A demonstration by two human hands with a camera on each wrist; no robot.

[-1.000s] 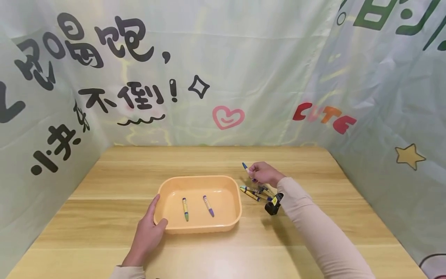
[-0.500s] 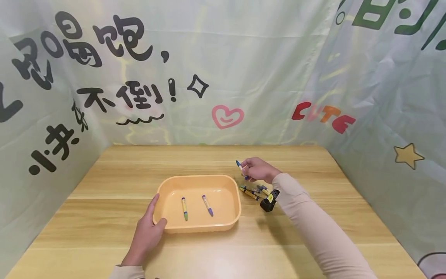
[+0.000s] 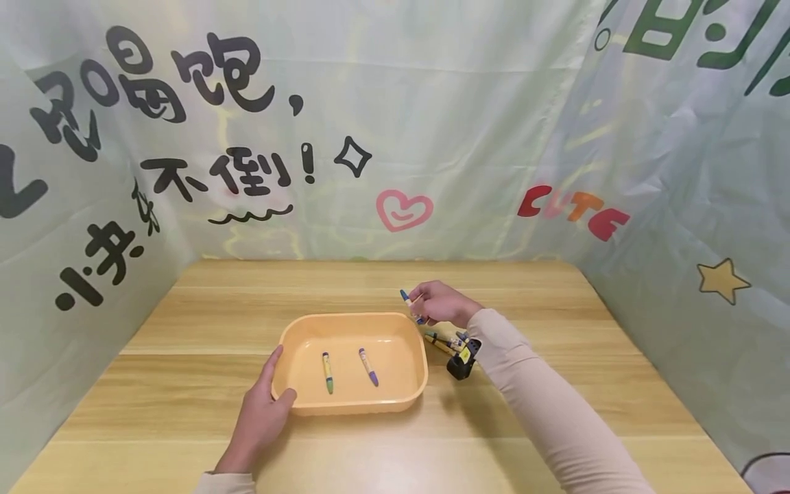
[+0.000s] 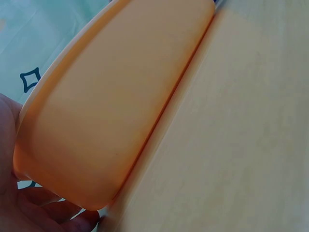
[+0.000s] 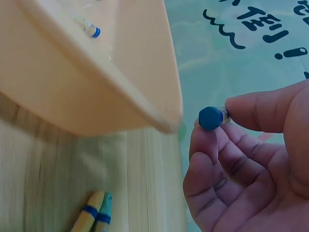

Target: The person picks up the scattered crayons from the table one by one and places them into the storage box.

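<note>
My left hand (image 3: 262, 409) grips the near left corner of a pale orange plastic tray (image 3: 352, 407), thumb on the rim. In the left wrist view its fingers (image 4: 43, 208) curl against the outer wall. Near the tray's far right corner, my right hand (image 3: 446, 304) pinches a blue crayon (image 3: 404, 296) between thumb and fingers, raised above the table. The right wrist view shows its blue end (image 5: 210, 118) pointing at the camera. Inside the tray lie a yellow-wrapped green crayon (image 3: 328, 374) and a purple crayon (image 3: 368, 368), apart from each other.
Several more crayons (image 3: 437, 342) lie in a loose pile right of the tray, partly hidden by the black wrist camera (image 3: 461, 365). The wooden table (image 3: 308, 453) is bounded by a printed cloth (image 3: 333, 82) at the back and sides.
My right hand has moved left from above the pile toward the tray's far right corner, carrying the blue crayon. The left hand and tray have stayed in place.
</note>
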